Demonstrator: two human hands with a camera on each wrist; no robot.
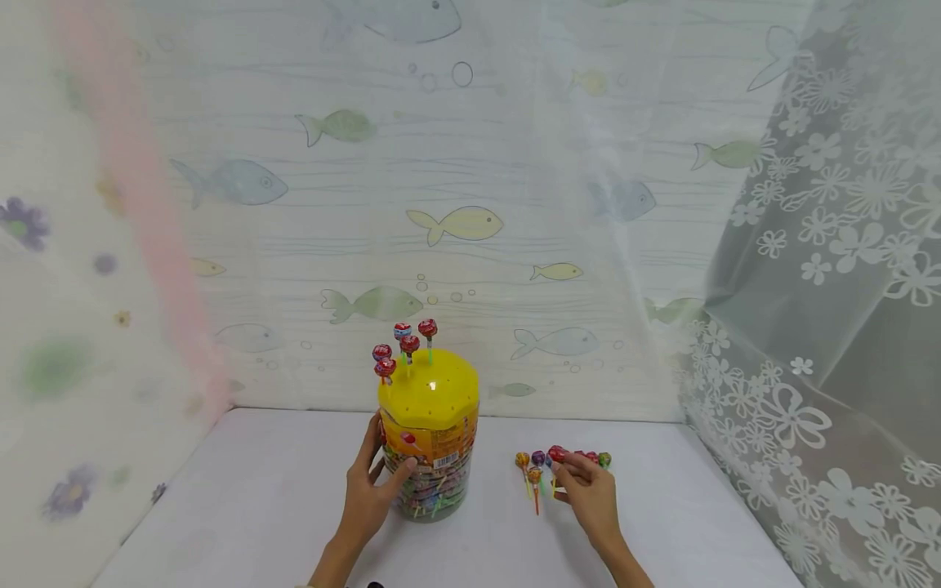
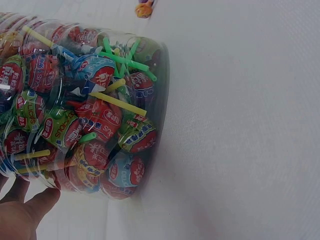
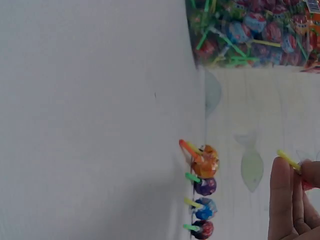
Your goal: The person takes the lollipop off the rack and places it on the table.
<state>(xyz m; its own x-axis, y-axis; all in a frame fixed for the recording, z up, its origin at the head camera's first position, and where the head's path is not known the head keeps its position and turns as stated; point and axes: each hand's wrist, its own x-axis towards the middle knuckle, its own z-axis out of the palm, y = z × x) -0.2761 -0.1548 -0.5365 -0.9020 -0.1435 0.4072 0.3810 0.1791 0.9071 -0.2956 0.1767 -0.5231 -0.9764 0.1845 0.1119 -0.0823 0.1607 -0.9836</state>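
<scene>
A clear plastic jar (image 1: 434, 482) full of wrapped lollipops stands on the table, closed by a yellow lid (image 1: 441, 392). Several red-wrapped lollipops (image 1: 409, 345) stick up from the lid's left side. My left hand (image 1: 370, 490) holds the jar from the left, thumb across its front. To the right of the jar, my right hand (image 1: 590, 496) pinches a red lollipop (image 1: 557, 454); its yellow stick (image 3: 288, 159) shows in the right wrist view. Beneath and beside that hand lie loose lollipops, among them an orange one (image 1: 535, 475) and a purple one (image 1: 539, 458).
The white table (image 1: 250, 498) reaches back to a curtain (image 1: 456, 163) printed with fish. Sheer fabric with white flowers (image 1: 797, 416) hangs along the right side. A small dark object (image 1: 376, 585) shows at the head view's bottom edge, too cut off to identify.
</scene>
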